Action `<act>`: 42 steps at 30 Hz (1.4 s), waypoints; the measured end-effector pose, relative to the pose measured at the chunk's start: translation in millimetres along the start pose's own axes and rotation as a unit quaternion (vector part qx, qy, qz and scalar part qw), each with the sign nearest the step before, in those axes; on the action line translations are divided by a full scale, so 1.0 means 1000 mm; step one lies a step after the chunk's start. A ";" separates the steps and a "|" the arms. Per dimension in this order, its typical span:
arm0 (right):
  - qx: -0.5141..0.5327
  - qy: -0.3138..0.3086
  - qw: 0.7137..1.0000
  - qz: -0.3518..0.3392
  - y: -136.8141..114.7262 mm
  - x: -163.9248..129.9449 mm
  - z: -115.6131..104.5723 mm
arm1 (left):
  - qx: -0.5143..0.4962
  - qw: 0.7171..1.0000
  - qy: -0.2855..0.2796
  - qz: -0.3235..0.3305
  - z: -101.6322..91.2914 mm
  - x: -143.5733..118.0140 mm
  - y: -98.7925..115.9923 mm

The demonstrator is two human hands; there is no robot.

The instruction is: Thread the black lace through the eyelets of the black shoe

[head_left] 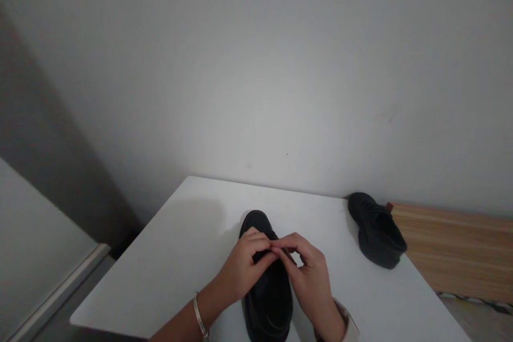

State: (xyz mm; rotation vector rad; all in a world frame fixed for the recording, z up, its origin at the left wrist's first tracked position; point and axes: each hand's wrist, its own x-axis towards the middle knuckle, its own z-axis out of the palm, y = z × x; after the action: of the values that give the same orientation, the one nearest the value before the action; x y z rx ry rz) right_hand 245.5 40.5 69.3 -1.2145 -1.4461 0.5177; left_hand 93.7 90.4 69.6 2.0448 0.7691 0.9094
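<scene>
A black lace-up shoe (270, 299) rests on the white table with its toe towards the wall and its opening towards me. Both hands meet over its lacing, fingertips touching. My left hand (250, 262), with a silver bangle at the wrist, comes from the left side and is closed in a pinch on the shoelace. From the right, my right hand (306, 267) pinches there too, thumb against forefinger. A dark strand (292, 257) shows beside the right fingers; most of the lace is hidden behind my fingertips.
A second black lace-up shoe (377, 231) stands at the table's right edge, near the wall. The white table (168, 256) reaches the grey wall (264, 91) at its back. A wood-grain board (452, 246) lies to the right, with cables (481, 302) below it.
</scene>
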 end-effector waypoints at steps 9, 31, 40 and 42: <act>0.019 0.059 0.998 -0.019 -0.004 0.001 -0.026 | -0.081 0.993 0.064 -0.057 0.007 0.000 -0.005; 0.051 -0.152 0.987 0.016 0.016 0.006 -0.012 | 0.294 0.907 0.025 0.300 -0.001 -0.007 -0.007; 0.071 -0.204 0.973 0.079 0.014 0.017 -0.022 | 0.303 0.901 0.085 0.299 0.002 -0.014 -0.010; 0.082 -0.181 0.976 0.090 0.016 0.018 -0.020 | 0.291 0.906 0.098 0.291 0.002 -0.013 -0.008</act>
State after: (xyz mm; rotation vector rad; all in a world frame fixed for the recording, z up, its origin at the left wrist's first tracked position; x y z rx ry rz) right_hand 273.1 56.1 69.8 -1.1650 -1.5658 1.0066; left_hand 86.3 84.4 58.4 2.8306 0.5757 1.3508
